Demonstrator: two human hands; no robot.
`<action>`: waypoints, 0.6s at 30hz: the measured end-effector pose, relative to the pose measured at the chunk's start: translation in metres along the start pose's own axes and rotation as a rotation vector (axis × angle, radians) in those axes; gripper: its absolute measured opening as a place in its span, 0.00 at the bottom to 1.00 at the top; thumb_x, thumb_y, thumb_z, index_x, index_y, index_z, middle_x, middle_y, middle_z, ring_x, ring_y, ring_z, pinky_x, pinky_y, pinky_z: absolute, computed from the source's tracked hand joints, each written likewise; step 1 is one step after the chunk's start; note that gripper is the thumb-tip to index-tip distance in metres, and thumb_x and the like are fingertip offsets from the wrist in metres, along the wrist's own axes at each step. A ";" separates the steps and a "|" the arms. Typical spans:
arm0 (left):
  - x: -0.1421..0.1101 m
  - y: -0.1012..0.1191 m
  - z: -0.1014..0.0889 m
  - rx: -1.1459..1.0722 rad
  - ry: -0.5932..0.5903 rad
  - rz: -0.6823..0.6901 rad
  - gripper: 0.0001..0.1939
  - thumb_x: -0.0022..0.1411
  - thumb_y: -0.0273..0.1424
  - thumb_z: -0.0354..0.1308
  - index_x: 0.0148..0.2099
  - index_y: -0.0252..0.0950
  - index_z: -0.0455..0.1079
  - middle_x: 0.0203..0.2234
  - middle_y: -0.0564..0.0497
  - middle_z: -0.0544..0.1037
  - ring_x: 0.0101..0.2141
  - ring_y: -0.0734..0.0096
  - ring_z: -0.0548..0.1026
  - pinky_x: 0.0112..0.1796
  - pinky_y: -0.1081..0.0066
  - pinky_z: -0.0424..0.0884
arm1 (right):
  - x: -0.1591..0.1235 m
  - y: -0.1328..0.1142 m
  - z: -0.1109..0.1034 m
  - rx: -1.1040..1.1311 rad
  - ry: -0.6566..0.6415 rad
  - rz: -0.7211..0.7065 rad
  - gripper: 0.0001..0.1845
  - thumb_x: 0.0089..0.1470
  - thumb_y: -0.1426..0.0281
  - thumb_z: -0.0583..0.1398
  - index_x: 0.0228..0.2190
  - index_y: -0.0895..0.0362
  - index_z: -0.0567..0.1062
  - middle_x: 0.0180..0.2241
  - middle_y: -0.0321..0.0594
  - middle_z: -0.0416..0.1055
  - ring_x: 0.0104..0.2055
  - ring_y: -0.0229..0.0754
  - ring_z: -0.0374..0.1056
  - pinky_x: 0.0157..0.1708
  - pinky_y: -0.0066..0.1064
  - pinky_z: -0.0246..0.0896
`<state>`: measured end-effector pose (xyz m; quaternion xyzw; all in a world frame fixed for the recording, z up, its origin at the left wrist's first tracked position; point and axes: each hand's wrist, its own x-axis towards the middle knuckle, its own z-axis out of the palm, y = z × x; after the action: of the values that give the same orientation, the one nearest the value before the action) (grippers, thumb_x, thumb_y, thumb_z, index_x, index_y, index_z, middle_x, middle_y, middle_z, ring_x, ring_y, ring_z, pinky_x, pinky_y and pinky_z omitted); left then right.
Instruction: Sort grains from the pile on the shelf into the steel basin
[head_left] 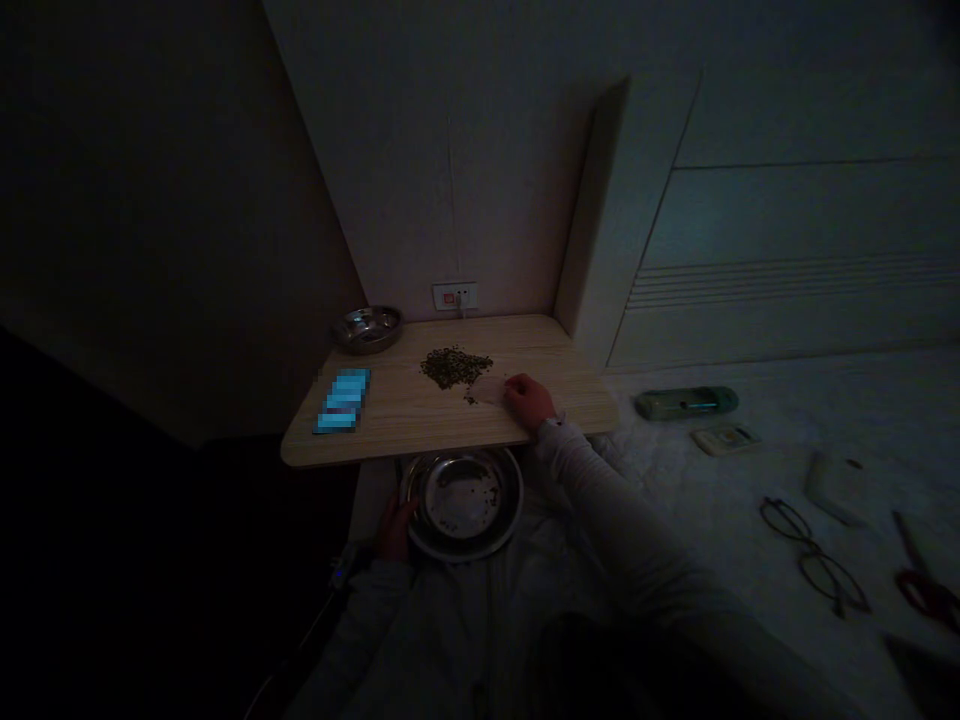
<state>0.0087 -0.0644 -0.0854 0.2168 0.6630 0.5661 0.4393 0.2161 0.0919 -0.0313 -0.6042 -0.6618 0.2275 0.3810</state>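
Note:
On the small wooden table (405, 425) lies a pile of small dark greenish pieces (452, 367), perhaps seeds. My right hand (529, 402) is at the pile's right side, fingers closed on the edge of a thin, pale, see-through sheet (487, 388). A few loose pieces lie by the sheet's left edge. Below the table's front edge, my left hand (395, 528) grips the left rim of a round metal basin (512, 507). Some small dark bits are scattered on the basin's shiny bottom. Dim light hides the finer detail of both hands.
A metal bowl (367, 330) and a lit phone (343, 401) stand on the table's left. Behind is a wall socket (455, 296) with a plug. Right, on the bed, lie a green transparent bottle (686, 403), a pale flat item (724, 440), glasses (814, 555) and red-handled scissors (926, 595).

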 end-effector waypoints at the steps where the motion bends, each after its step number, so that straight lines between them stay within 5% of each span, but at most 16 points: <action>1: 0.000 -0.001 0.000 0.001 0.000 -0.003 0.11 0.44 0.28 0.53 0.34 0.37 0.70 0.30 0.50 0.76 0.36 0.65 0.72 0.36 0.68 0.66 | 0.000 0.000 0.000 0.004 -0.002 -0.002 0.10 0.41 0.71 0.52 0.29 0.57 0.69 0.27 0.36 0.68 0.29 0.35 0.61 0.30 0.26 0.55; 14: 0.001 -0.001 -0.001 0.095 0.052 0.004 0.08 0.44 0.27 0.54 0.31 0.37 0.69 0.35 0.48 0.74 0.42 0.63 0.68 0.41 0.68 0.63 | 0.000 0.006 0.002 0.236 -0.097 -0.022 0.08 0.38 0.69 0.53 0.25 0.58 0.69 0.22 0.33 0.67 0.26 0.33 0.61 0.29 0.25 0.55; 18: 0.003 -0.006 -0.001 0.093 0.036 0.060 0.10 0.45 0.29 0.53 0.33 0.37 0.69 0.35 0.49 0.74 0.41 0.64 0.69 0.42 0.68 0.62 | 0.005 0.010 0.003 0.302 0.002 0.011 0.10 0.38 0.69 0.53 0.27 0.58 0.69 0.23 0.34 0.68 0.26 0.34 0.62 0.29 0.26 0.56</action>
<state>0.0073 -0.0645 -0.0916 0.2466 0.6897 0.5515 0.3993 0.2200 0.0988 -0.0396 -0.5439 -0.6165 0.3259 0.4668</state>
